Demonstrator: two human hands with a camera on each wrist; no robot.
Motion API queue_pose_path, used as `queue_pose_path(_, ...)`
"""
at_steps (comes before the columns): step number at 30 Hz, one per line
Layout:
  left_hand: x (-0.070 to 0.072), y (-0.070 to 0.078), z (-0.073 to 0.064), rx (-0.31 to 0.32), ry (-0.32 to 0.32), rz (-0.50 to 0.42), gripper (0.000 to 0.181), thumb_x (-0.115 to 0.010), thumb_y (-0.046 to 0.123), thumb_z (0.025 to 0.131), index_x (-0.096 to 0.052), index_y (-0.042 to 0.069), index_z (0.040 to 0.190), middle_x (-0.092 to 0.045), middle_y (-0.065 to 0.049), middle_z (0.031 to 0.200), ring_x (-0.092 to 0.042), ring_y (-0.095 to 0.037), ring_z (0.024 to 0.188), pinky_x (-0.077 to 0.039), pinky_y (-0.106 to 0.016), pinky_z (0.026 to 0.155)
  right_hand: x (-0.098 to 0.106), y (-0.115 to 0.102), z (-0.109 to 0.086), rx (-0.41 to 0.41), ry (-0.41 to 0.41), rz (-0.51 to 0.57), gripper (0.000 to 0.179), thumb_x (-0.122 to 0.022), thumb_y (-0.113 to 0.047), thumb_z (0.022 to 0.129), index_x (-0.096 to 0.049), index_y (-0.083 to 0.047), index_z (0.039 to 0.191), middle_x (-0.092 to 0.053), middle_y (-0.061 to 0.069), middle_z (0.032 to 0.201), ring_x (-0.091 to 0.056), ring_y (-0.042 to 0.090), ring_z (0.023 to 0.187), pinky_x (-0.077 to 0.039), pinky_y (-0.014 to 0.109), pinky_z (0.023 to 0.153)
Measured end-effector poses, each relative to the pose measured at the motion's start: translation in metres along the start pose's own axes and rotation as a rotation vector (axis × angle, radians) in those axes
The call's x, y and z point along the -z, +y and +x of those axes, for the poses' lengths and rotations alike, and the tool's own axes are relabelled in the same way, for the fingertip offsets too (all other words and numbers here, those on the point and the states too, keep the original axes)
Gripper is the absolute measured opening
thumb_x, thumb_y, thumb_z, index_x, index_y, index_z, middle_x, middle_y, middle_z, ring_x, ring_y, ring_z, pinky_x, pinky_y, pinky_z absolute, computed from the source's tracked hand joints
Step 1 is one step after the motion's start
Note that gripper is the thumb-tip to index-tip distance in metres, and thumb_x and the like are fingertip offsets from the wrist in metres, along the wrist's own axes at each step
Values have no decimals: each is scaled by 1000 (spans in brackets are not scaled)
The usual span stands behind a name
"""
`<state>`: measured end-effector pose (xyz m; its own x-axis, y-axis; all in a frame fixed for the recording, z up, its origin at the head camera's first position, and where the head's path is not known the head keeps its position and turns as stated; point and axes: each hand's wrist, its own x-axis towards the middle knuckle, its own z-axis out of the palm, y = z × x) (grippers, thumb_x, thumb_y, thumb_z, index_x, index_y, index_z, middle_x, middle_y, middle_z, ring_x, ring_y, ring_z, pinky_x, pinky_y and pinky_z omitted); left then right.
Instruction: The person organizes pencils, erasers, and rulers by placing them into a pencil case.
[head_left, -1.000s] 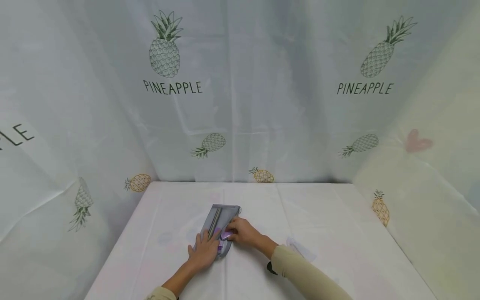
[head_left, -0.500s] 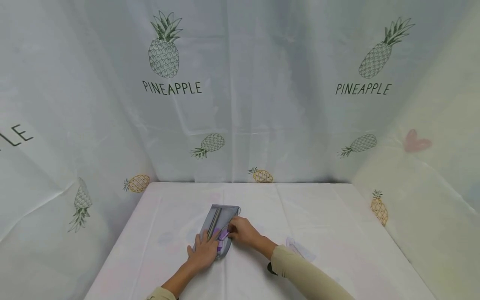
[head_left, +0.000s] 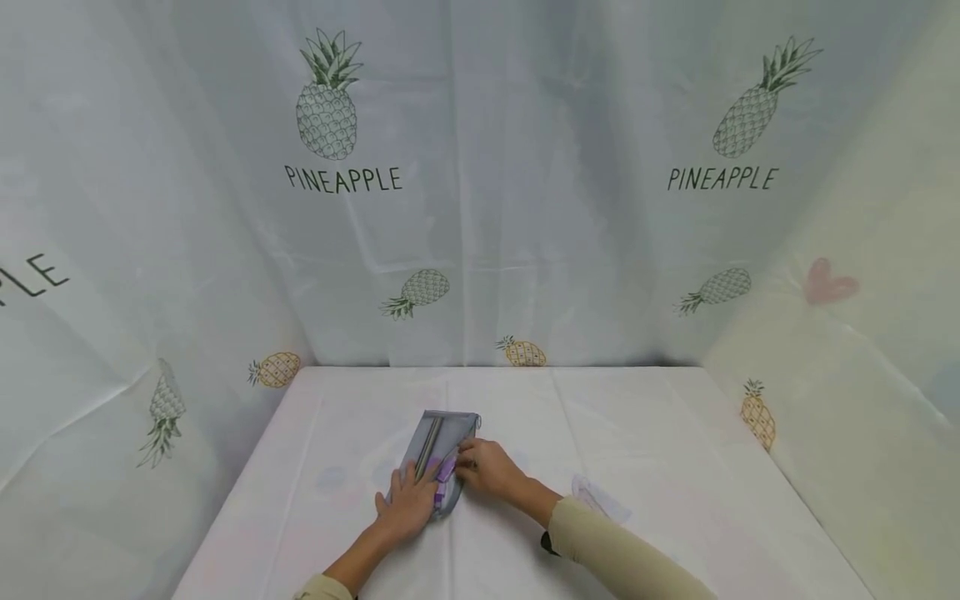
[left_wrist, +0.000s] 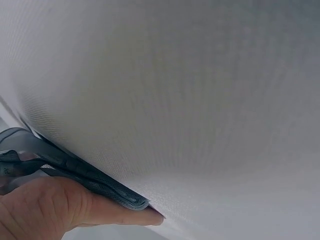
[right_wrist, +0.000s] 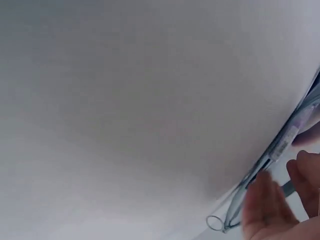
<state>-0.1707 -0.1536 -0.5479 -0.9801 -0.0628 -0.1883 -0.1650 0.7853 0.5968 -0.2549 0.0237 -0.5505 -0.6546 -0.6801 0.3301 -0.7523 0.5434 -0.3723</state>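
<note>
A flat grey zip pouch [head_left: 459, 423] lies on the white-covered table, a dark striped band along its length. At its near right side a purple item [head_left: 446, 469] shows at the pouch's opening. The left hand [head_left: 408, 504] rests spread on the near left part of the pouch. In the left wrist view, a thumb [left_wrist: 115, 212] lies along the dark folded edge of the pouch [left_wrist: 75, 167]. The right hand [head_left: 487, 471] is at the pouch's right edge beside the purple item. In the right wrist view, its fingers [right_wrist: 265, 200] and thumb stand apart near a purple-and-white piece [right_wrist: 285, 142].
A see-through piece with pale purple print [head_left: 600, 498] lies on the table [head_left: 637, 417], right of the pouch near the right sleeve. A small loop [right_wrist: 214, 223] hangs at the pouch's corner. Curtains [head_left: 510, 208] with pineapple prints surround the table on three sides.
The purple item has turned to lie more lengthwise along the pouch. The right hand has shifted slightly down and its fingers have drawn back from the item. The left hand stays put.
</note>
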Motion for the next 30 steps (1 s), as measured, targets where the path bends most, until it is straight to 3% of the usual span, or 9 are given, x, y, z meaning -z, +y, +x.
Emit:
queue_pose_path(6, -1, -2, 2, -6, -3, 21, 51, -29, 32, 104, -44, 16, 149, -19, -28, 161, -7, -56, 146, -1, -82, 105, 19, -4, -19, -34, 35, -192, 45, -71, -37, 89, -68, -7, 122, -57, 17, 139, -63, 29, 117, -53, 45, 94)
queue_pose_path(9, -1, -2, 2, 5, -11, 12, 51, -30, 33, 103, -43, 16, 150, -18, -28, 161, -6, -56, 146, 1, -82, 105, 26, -4, -28, -79, 21, -221, 71, -64, -51, 90, -49, -10, 145, -35, 20, 157, -50, 37, 132, -44, 55, 103)
queue_pose_path(12, -1, -1, 2, 15, -21, 2, 52, -30, 33, 103, -43, 16, 150, -17, -27, 162, -4, -56, 147, 2, -82, 105, 29, -3, -37, -114, -9, -249, 83, -56, -62, 90, -32, -18, 156, -16, 20, 164, -36, 41, 142, -34, 61, 109)
queue_pose_path(18, -2, -1, 1, 10, -24, -2, 51, -32, 33, 103, -45, 16, 149, -17, -29, 161, -5, -57, 146, 2, -82, 105, 29, -5, -47, -137, -32, -290, 86, -49, -67, 90, -21, -24, 159, -6, 19, 166, -22, 44, 148, -23, 69, 111)
queue_pose_path(23, -1, -2, 0, 9, -23, 1, 51, -33, 33, 102, -45, 15, 149, -17, -29, 161, -5, -57, 146, 1, -83, 104, 27, -11, -50, -200, -89, -255, 88, -44, -72, 90, -15, -27, 160, 1, 17, 167, -14, 43, 151, -17, 70, 113)
queue_pose_path(30, -1, 0, 0, -6, -10, -15, 50, -32, 31, 103, -47, 15, 148, -20, -30, 159, -7, -58, 145, 1, -83, 103, 28, -14, -60, -245, -106, -247, 87, -42, -72, 90, -23, -22, 159, 0, 16, 167, -14, 44, 151, -17, 70, 113)
